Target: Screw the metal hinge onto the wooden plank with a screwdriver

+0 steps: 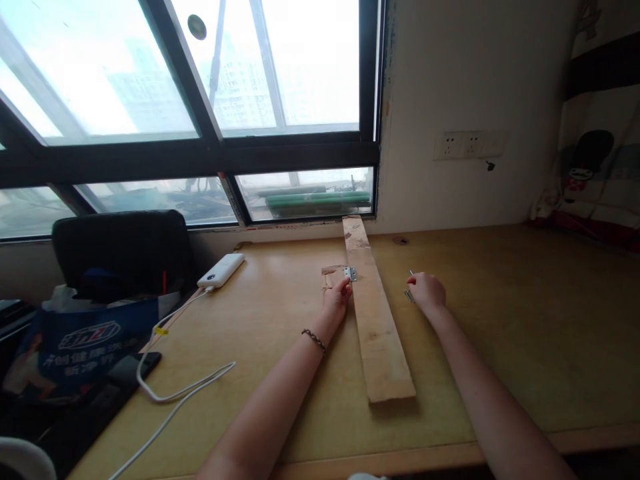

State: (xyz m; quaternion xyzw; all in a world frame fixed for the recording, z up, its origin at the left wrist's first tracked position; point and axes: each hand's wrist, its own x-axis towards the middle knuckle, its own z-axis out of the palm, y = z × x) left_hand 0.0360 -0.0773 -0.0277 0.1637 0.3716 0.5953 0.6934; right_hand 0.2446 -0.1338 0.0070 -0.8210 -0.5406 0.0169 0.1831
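A long wooden plank lies lengthwise on the table between my hands, its far end near the window sill. My left hand pinches a small silver hinge with holes in it, against the plank's left edge. Right of the plank, my right hand is closed low over the table. From its fingers pokes a thin metal piece, too small to name surely. Just beside those fingers are small metal pieces, perhaps screws. A brownish scrap lies behind my left hand.
On the left of the table, a white power bank trails a white cable. A black chair with a blue bag stands beyond the left edge. Wall sockets and a curtain are at the back right.
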